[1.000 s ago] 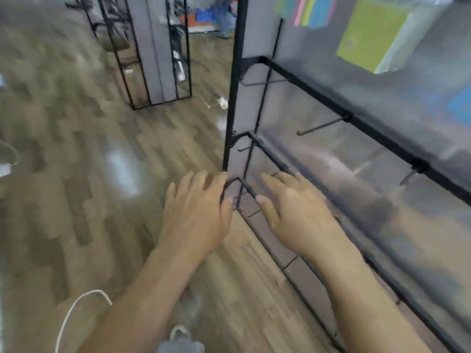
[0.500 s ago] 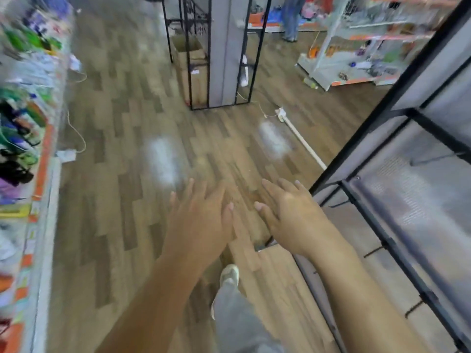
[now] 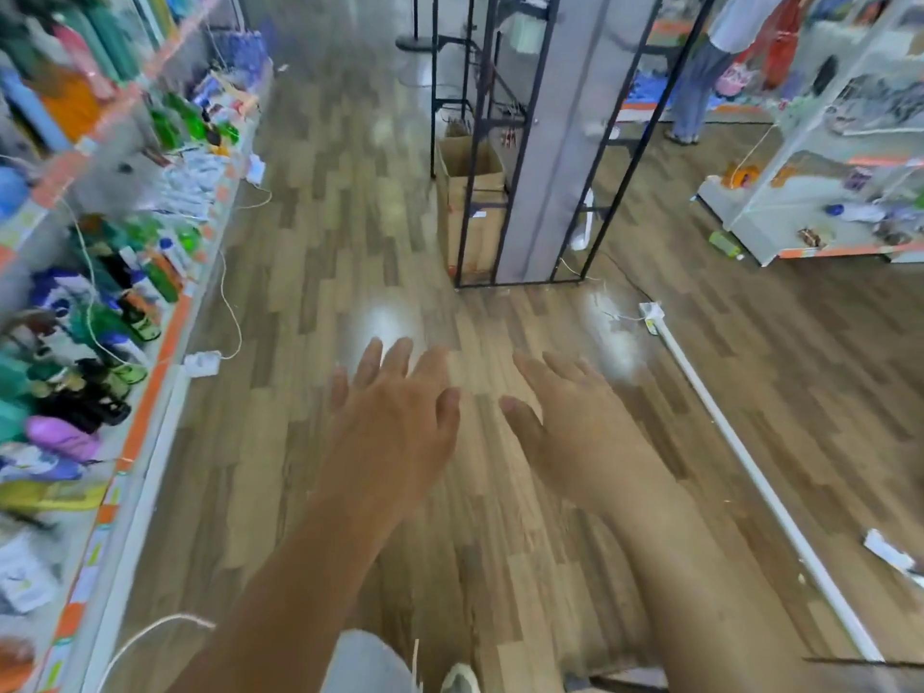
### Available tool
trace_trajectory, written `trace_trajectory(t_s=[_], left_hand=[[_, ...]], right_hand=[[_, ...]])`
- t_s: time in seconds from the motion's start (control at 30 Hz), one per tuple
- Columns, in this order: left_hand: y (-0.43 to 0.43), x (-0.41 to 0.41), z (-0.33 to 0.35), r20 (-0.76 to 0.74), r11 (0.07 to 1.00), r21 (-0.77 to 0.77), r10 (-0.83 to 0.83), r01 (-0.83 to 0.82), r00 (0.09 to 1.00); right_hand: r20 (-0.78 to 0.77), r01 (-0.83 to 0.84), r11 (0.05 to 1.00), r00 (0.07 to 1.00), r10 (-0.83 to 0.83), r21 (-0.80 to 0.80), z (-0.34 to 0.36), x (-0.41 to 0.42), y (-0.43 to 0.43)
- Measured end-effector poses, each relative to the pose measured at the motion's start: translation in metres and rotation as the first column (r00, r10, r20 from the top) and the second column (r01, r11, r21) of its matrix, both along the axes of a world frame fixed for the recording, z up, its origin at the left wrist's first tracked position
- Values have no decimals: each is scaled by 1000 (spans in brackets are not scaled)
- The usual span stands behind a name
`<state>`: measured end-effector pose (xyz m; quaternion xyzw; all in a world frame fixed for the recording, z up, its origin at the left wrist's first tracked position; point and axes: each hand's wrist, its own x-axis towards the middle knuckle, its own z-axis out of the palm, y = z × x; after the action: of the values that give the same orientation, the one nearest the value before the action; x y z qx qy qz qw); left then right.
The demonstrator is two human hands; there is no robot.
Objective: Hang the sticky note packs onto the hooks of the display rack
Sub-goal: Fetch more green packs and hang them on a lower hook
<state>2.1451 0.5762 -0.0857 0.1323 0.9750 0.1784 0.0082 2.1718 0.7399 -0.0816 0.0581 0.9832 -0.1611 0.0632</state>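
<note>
**Both hands empty above the floor**

My left hand [image 3: 395, 422] and my right hand [image 3: 580, 432] are stretched out in front of me, palms down. They are side by side but apart, over the wooden floor [image 3: 310, 242]. The fingers of both hands are straight and a little spread, and they hold nothing. Where the sticky note packs are, I cannot tell in this view. Ahead of my hands a black-framed rack [image 3: 550, 142] with a grey panel stands on the floor. A cardboard box [image 3: 470, 192] stands just beside it, on its left. Along the left edge of the floor runs a shelf [image 3: 165, 337] full of bottles [image 3: 150, 282]. A long white strip [image 3: 750, 472] lies on the floor near my right hand.
</note>
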Motion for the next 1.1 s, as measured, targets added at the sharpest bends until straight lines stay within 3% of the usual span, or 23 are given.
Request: trace_trajectory(t_s=[0.4, 0.63, 0.9, 1.1], left_hand=[[-34, -331, -2, -22, 998, 24, -56, 57, 998], [-36, -499, 13, -43, 994, 10, -107, 107, 993], [6, -717, 5, -50, 990, -35, -141, 140, 989], [53, -864, 18, -150, 978, -81, -203, 193, 968]], right_hand=[[-70, 23, 1000, 997, -22, 11, 5, -329, -30], [-59, 106, 994, 993, -105, 17, 26, -480, -33], [-92, 153, 987, 983, -156, -38, 9, -691, 10], [-118, 144, 988, 982, -150, -53, 22, -851, 51]])
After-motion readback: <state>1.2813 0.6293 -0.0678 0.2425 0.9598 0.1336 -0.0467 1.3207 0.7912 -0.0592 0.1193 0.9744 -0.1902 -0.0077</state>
